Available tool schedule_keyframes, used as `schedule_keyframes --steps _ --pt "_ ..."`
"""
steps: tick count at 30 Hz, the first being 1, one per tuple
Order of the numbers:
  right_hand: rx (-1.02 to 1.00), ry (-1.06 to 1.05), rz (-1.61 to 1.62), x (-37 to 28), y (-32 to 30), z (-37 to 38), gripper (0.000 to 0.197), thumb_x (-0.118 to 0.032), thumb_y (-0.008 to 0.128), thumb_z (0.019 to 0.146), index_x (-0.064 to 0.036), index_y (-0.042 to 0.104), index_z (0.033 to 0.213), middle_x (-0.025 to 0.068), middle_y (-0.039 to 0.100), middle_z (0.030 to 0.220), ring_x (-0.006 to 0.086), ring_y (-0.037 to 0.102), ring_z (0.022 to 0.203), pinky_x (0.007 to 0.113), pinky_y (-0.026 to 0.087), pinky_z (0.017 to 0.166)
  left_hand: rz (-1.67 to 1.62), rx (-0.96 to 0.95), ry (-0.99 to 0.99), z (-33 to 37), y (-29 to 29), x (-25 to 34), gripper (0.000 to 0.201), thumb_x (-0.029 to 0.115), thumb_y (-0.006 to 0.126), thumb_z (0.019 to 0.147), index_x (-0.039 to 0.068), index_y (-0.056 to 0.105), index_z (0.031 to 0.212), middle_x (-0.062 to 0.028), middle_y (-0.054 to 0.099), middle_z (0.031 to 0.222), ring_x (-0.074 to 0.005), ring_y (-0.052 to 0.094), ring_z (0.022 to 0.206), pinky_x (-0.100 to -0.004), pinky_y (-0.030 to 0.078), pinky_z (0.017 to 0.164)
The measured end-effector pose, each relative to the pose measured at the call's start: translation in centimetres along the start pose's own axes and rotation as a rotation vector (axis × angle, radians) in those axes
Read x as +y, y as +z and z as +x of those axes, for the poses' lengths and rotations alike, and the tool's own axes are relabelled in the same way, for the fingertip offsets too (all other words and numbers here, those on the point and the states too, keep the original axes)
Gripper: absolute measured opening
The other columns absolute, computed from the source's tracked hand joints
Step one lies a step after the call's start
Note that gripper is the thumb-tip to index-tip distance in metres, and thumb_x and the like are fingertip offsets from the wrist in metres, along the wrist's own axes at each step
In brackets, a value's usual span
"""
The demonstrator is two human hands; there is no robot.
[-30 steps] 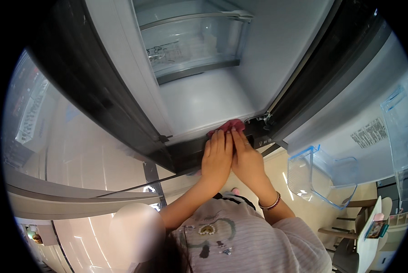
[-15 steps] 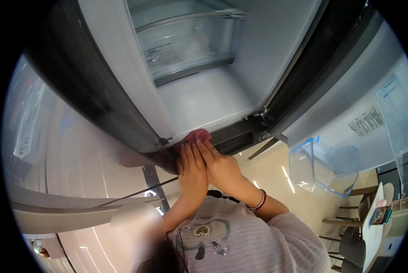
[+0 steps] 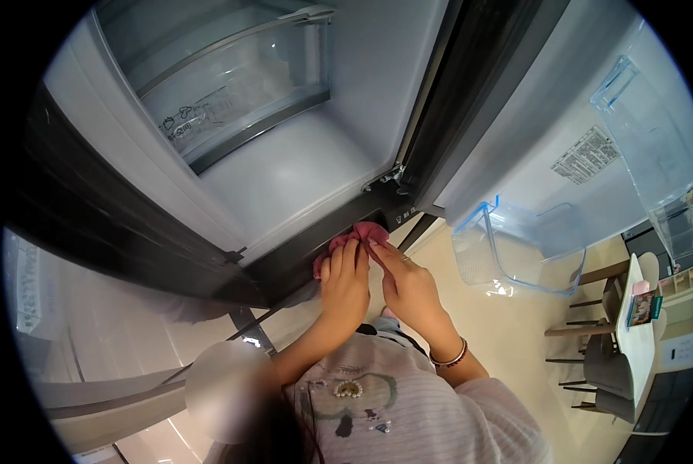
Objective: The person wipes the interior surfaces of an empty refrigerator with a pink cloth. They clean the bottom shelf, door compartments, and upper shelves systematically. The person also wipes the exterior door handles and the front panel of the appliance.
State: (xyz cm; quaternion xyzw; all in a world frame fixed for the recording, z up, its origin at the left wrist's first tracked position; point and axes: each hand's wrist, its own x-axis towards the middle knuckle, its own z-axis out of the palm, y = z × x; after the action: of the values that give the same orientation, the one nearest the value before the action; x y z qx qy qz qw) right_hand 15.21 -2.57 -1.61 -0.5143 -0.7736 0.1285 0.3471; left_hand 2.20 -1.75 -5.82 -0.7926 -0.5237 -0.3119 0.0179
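While two hands crowd together, a red cloth point(image 3: 372, 231) sits pressed to the dark front panel point(image 3: 285, 269) of an open refrigerator point(image 3: 370, 93).

Here's the left hand point(image 3: 345, 282), bent fingers grasping the cloth's near folds, and right beside it the right hand point(image 3: 411, 290) pinches the other end, a pairing that seems to keep the bunched fabric firm against the panel! Beyond, inside, a clear drawer point(image 3: 242, 100) sits above the white compartment floor point(image 3: 285, 174); its contents are too blurred to call. Over on the swung-open right door point(image 3: 509, 155), a blue-edged clear bin point(image 3: 470, 251) shows pale floor through its walls. Farther off, chairs point(image 3: 611, 363) flank a white surface point(image 3: 634, 348).
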Motion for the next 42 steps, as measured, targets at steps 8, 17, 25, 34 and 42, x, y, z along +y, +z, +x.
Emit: schedule_keyframes --steps 8,17,25,34,42 --pt "-0.158 0.094 -0.158 0.0 -0.7 4.1 0.037 -0.003 0.049 0.071 0.0003 0.054 0.108 0.0214 0.061 0.085 0.036 0.06 0.07 0.042 0.049 0.062 -0.115 -0.1 0.036 3.4 0.1 0.6 0.034 0.018 0.059 0.068 0.0 0.059 0.097 -0.0135 0.055 0.106 -0.0271 0.047 0.099 -0.0387 0.034 0.078" --pt "-0.336 0.156 -0.159 0.1 -1.2 5.4 0.034 -0.005 0.048 0.071 -0.0013 0.051 0.105 0.0237 0.06 0.071 0.0401 0.059 0.069 0.047 0.047 0.063 -0.003 0.014 0.019 2.1 1.6 0.5 0.026 0.017 0.059 0.066 0.004 0.063 0.089 -0.0107 0.055 0.109 -0.0251 0.045 0.1 -0.0377 0.033 0.079" --pt "-0.342 0.081 -0.053 0.9 0.1 5.9 0.026 -0.006 0.051 0.071 0.0008 0.053 0.096 0.0235 0.06 0.07 0.0385 0.06 0.067 0.045 0.048 0.061 0.062 0.063 -0.054 0.3 0.3 0.2 0.031 0.014 0.061 0.07 0.001 0.059 0.099 -0.0063 0.052 0.111 -0.0224 0.045 0.101 -0.0363 0.034 0.083" --pt "-0.39 0.001 0.298 -2.0 2.8 4.7 0.028 -0.001 0.046 0.072 0.0001 0.057 0.099 0.0164 0.061 0.068 0.0237 0.056 0.044 0.031 0.044 0.044 0.145 0.109 -0.179 -4.6 -3.9 -2.5 0.038 0.013 0.06 0.072 0.005 0.055 0.108 -0.005 0.052 0.112 -0.0215 0.047 0.099 -0.0368 0.034 0.082" --pt "-0.435 -0.138 0.407 -5.1 6.3 3.1 0.032 0.0 0.048 0.072 -0.0034 0.056 0.103 0.0168 0.061 0.07 0.024 0.059 0.053 0.03 0.046 0.05 0.212 0.13 -0.267 -8.7 -6.2 -4.8 0.036 0.015 0.061 0.075 0.007 0.054 0.109 -0.0062 0.052 0.11 -0.0245 0.049 0.096 -0.0393 0.035 0.083"
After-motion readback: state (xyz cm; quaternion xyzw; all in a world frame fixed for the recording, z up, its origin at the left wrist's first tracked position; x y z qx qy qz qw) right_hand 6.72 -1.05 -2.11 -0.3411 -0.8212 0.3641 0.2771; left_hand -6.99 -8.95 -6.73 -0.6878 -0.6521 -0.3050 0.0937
